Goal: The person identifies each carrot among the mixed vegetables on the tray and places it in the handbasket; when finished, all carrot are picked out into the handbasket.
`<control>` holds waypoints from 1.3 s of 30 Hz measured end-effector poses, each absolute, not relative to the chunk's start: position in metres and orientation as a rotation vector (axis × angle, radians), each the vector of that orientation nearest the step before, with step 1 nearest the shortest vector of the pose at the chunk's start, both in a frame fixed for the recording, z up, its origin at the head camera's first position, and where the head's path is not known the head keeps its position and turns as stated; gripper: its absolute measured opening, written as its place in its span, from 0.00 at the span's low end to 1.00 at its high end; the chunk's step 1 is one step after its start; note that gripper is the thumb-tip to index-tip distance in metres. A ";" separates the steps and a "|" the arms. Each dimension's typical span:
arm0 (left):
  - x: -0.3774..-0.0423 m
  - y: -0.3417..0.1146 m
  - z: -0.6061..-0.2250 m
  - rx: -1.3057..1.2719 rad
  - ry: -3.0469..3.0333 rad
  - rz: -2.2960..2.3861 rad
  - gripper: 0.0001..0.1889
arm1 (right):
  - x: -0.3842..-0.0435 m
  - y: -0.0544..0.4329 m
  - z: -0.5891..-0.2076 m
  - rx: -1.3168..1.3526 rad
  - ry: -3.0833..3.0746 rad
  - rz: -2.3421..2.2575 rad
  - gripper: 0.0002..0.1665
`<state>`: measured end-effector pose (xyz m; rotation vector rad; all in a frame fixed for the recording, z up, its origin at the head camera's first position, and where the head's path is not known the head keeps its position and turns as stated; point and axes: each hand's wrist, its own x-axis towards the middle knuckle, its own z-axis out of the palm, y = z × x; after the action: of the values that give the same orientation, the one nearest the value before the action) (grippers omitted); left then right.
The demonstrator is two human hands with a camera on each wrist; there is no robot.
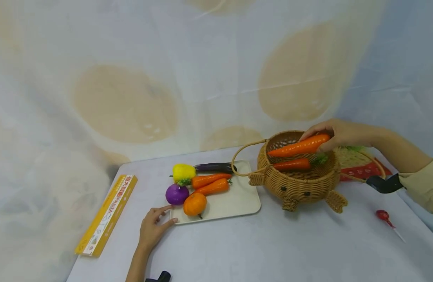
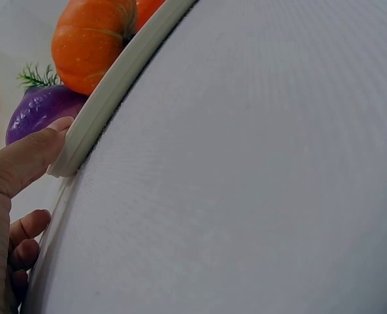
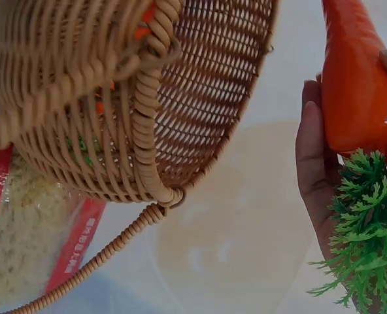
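Right hand (image 1: 327,134): gripping held carrot (image 1: 297,148) by its thick end, above basket (image 1: 301,183); tip left, slightly down, long axis crosswise. Basket: one carrot (image 1: 292,165) already inside. Left hand (image 1: 153,229): loosely spread, touching tray (image 1: 234,204) corner. Tray: two carrots (image 1: 212,187), pepper (image 1: 183,172), eggplant (image 1: 213,167), onion (image 1: 176,194), pumpkin (image 1: 194,204); seemingly partway.

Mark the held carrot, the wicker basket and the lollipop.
Held carrot (image 1: 297,147): head view, middle of its orange root.
Wicker basket (image 1: 295,188): head view, middle of its front wall.
Lollipop (image 1: 383,215): head view, its red head.
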<state>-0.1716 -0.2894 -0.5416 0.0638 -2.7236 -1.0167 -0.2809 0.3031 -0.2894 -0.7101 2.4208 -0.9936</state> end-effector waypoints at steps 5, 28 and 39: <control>-0.171 -0.293 -0.544 0.077 -2.730 -1.021 0.25 | -0.294 0.303 -0.288 -0.669 2.367 -0.999 0.30; -0.170 -0.290 -0.541 0.048 -2.717 -1.027 0.24 | -0.356 0.295 -0.312 -0.613 2.229 -0.820 0.32; -0.168 -0.289 -0.540 0.056 -2.732 -1.019 0.25 | -0.369 0.285 -0.334 -0.598 2.274 -0.757 0.30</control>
<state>-0.1684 -0.2893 -0.5398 0.0556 -2.7322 -1.0185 -0.3685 0.2854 -0.3343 -0.5978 2.2736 -0.7571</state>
